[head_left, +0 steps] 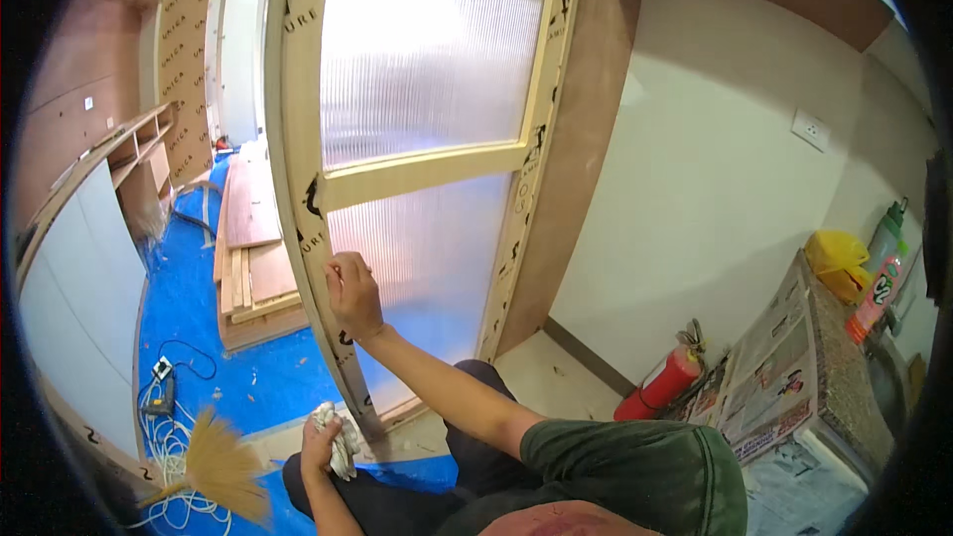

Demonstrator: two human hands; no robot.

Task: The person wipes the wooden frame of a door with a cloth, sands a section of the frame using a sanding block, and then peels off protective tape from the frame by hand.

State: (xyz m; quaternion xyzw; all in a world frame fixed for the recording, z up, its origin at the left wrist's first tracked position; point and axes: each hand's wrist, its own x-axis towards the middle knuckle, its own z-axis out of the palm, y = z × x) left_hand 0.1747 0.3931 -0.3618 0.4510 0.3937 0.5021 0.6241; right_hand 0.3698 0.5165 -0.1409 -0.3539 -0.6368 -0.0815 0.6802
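Observation:
A tall wooden-framed door (pixel 427 179) with ribbed translucent panels (pixel 427 50) stands in front of me. Its frame carries a pale printed covering. My right hand (pixel 354 296) is raised to the left stile, fingers curled together near the lower panel. Whatever they pinch, if anything, is too small to make out. Low beside my knee, my left hand (pixel 318 444) grips a crumpled white cloth (pixel 343 443), just left of the door's bottom corner.
Blue sheeting (pixel 283 387) covers the floor at left, with stacked boards (pixel 253 238), a straw broom (pixel 226 467), white cord (pixel 169 437) and a power tool (pixel 159 397). At right are a red fire extinguisher (pixel 663 384) and a counter (pixel 844 377) holding bottles and a yellow bag (pixel 839 263).

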